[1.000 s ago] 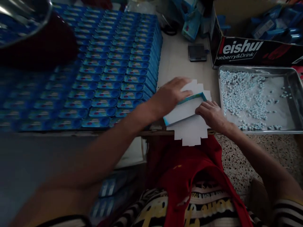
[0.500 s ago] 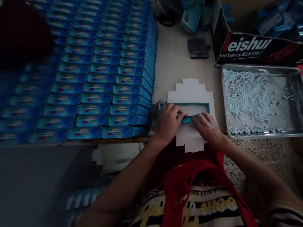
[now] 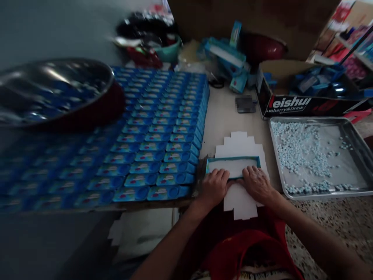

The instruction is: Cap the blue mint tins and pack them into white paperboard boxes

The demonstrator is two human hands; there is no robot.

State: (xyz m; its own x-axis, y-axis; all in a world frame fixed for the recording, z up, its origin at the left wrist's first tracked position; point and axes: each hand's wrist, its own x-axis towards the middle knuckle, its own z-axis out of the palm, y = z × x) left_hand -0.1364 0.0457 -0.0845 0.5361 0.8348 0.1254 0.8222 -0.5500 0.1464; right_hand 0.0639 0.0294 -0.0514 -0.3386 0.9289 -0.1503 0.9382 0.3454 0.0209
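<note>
At the surface's near edge, both hands (image 3: 215,186) (image 3: 258,182) curl, partly closed, over the near wall of a shallow blue-edged, white-lined cardboard tray (image 3: 233,167); probably light and easily creased, best gripped by its folded walls.

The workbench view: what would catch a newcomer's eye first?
Probably the rows of blue packs filling the table's left side. Then the big metal-lined bowl at far left, and the metal tray of pale blue pellets at right, beyond the right hand.
</note>
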